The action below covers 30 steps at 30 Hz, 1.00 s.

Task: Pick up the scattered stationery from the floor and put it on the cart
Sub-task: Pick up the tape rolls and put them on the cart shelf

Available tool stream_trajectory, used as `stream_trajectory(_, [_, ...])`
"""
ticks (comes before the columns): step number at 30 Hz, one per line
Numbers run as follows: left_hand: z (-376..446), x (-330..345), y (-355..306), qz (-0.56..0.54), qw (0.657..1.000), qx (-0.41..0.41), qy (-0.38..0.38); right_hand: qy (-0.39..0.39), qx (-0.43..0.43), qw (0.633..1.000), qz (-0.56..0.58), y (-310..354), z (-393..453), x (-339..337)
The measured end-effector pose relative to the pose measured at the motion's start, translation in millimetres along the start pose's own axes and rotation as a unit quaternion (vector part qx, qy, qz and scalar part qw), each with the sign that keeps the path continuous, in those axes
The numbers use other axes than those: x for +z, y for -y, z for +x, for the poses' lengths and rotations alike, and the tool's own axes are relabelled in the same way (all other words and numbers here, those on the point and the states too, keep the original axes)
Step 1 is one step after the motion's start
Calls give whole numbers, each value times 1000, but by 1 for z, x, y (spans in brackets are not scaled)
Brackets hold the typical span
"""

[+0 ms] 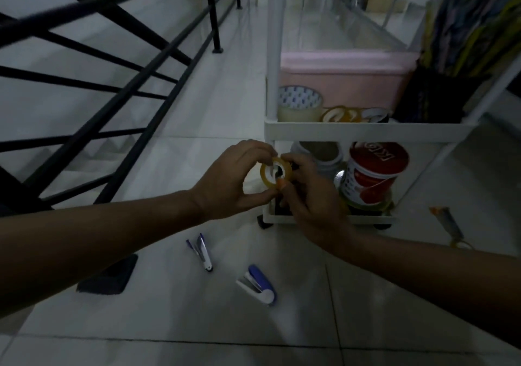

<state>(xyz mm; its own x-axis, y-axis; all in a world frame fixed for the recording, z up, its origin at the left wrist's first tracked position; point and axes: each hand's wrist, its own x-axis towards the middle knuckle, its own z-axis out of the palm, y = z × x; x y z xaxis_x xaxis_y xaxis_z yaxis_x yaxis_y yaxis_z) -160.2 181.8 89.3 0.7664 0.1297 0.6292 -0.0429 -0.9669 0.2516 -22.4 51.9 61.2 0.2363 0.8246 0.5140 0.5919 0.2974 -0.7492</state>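
Tape roll (275, 171), small, yellowish and translucent with a pale open core, sits pinched between both hands just in front of the white cart (366, 128). Left hand (231, 179) curls fingers over its rim with the thumb beneath; right hand (307, 193) grips its right edge. Two blue-and-white staplers (256, 285) lie on the tiled floor (197, 323) below.

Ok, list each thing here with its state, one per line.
Tape roll: held up by both hands, off the floor.
Left hand: pinching the roll.
Right hand: pinching the roll.
Stapler: on the floor, shut.
Staple remover: on the floor.
Scissors: on the floor.
Cart: upright, tape rolls on its shelf.
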Motion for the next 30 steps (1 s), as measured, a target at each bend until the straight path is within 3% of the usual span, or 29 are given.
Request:
stream_trajectory(3, [13, 6, -12, -21, 997, -9, -73, -19, -28, 999, -23, 3, 2, -21])
stream_trajectory(6, [29, 12, -22, -16, 981, -67, -179, -23, -43, 996, -80, 0, 6, -43])
stream_trajectory(9, [43, 16, -26, 6, 967, -120, -226, -63, -45, 989, -124, -4, 15, -67])
stream_trajectory(14, [55, 27, -31, 88, 964, -191, -159, -170, -60, 961, -208, -3, 32, -101])
stream_trajectory(17, [51, 40, -39, 106, 967, -203, -113, -198, -18, 934, -297, -3, 42, -114])
stream_trajectory(21, [44, 54, -44, 160, 961, -217, -61, -170, 61, 923, -339, -5, 51, -122])
stream_trajectory(25, [34, 61, -48, 197, 950, -244, -7, -111, 73, 898, -419, -9, 53, -128])
stream_trajectory(28, [30, 64, -50, 207, 947, -245, 4, -77, 72, 860, -499, -14, 45, -133])
stream_trajectory(30, [28, 65, -53, 204, 948, -246, 7, -70, 47, 853, -514, -15, 32, -137])
